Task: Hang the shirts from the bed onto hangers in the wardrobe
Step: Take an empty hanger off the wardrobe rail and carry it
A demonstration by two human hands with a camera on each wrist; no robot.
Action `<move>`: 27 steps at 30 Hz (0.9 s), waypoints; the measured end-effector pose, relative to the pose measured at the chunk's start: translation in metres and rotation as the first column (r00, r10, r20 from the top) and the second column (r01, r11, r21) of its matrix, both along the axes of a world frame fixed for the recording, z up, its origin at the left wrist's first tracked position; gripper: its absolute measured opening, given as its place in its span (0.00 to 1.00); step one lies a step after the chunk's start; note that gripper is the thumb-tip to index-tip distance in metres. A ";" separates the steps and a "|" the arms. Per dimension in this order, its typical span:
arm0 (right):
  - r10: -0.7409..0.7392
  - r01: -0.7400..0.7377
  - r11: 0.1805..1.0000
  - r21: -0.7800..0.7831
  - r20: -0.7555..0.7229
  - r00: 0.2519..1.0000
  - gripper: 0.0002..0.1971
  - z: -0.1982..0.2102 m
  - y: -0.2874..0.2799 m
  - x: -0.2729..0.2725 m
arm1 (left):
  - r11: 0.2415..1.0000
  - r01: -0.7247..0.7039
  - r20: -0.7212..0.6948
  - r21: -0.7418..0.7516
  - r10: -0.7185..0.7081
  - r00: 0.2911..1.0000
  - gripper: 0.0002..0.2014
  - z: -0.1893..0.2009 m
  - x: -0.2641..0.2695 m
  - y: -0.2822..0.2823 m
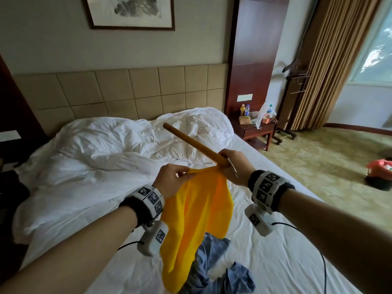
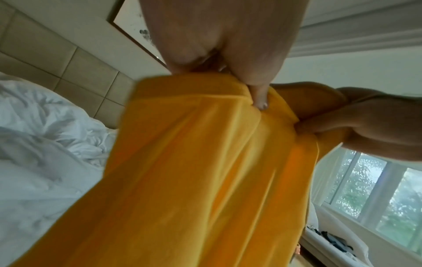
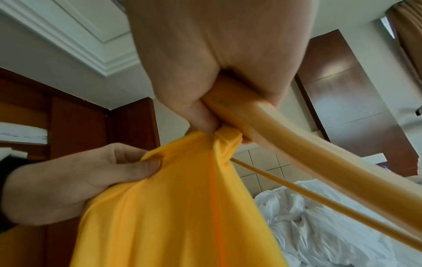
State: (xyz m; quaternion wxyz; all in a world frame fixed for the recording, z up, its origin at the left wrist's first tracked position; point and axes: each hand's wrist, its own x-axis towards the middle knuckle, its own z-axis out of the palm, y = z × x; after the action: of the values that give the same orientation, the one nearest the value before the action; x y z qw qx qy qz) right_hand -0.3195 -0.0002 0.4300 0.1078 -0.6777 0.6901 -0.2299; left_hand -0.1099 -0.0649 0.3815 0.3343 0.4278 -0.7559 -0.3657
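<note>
A yellow shirt (image 1: 197, 217) hangs above the bed (image 1: 275, 240), held up at its top edge by both hands. My left hand (image 1: 176, 177) pinches the top hem of the yellow shirt (image 2: 205, 171) between thumb and fingers. My right hand (image 1: 231, 164) grips a wooden hanger (image 1: 191, 141) near its middle and also bunches the shirt's edge (image 3: 226, 139) under its fingers. The hanger (image 3: 308, 148) juts away over the duvet, outside the shirt. A blue shirt (image 1: 214, 268) lies crumpled on the sheet below.
A rumpled white duvet (image 1: 101, 149) covers the head of the bed. A bedside table (image 1: 256, 128) with bottles stands at the right, with a valet stand (image 1: 294, 98) and curtains (image 1: 331, 60) beyond. A red and black heap (image 1: 379, 175) lies on the carpet.
</note>
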 end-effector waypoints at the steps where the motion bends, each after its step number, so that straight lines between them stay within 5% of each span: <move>1: 0.012 -0.012 0.999 -0.033 0.003 1.000 0.15 0.003 -0.001 0.001 | 1.000 -0.002 0.007 0.001 0.002 1.000 0.05 0.001 0.003 0.001; 7: 0.091 -0.097 0.986 -0.136 -0.051 0.995 0.13 0.020 -0.008 0.012 | 0.997 0.060 0.111 -0.038 -0.056 0.992 0.18 0.005 0.024 0.001; 14: 0.100 -0.088 0.979 -0.186 0.055 0.994 0.09 0.035 -0.015 0.016 | 0.919 0.114 0.299 -0.377 0.004 0.954 0.05 -0.013 0.052 -0.007; 20: 0.155 -0.139 0.980 -0.145 0.106 0.982 0.15 0.041 -0.016 0.034 | 0.975 0.114 0.023 -0.188 -0.112 0.994 0.19 0.008 0.017 0.009; 22: 0.174 -0.158 0.978 -0.137 0.109 0.979 0.19 0.042 -0.016 0.039 | 0.984 0.136 -0.043 -0.113 -0.142 0.989 0.12 0.014 -0.002 0.015; 23: 0.178 -0.164 0.978 -0.126 0.107 0.978 0.19 0.042 -0.016 0.040 | 0.988 0.122 -0.049 -0.095 -0.127 0.991 0.05 0.015 -0.010 0.017; 27: 0.154 -0.147 0.985 -0.092 0.080 0.985 0.08 0.042 -0.016 0.035 | 0.982 -0.046 -0.007 -0.183 0.045 0.999 0.08 0.006 -0.024 0.019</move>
State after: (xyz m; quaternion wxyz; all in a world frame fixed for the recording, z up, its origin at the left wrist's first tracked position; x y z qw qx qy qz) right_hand -0.2845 -0.0164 0.4723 0.1258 -0.7213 0.6210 -0.2798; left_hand -0.1336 -0.0463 0.3879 0.3814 0.4120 -0.7759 -0.2878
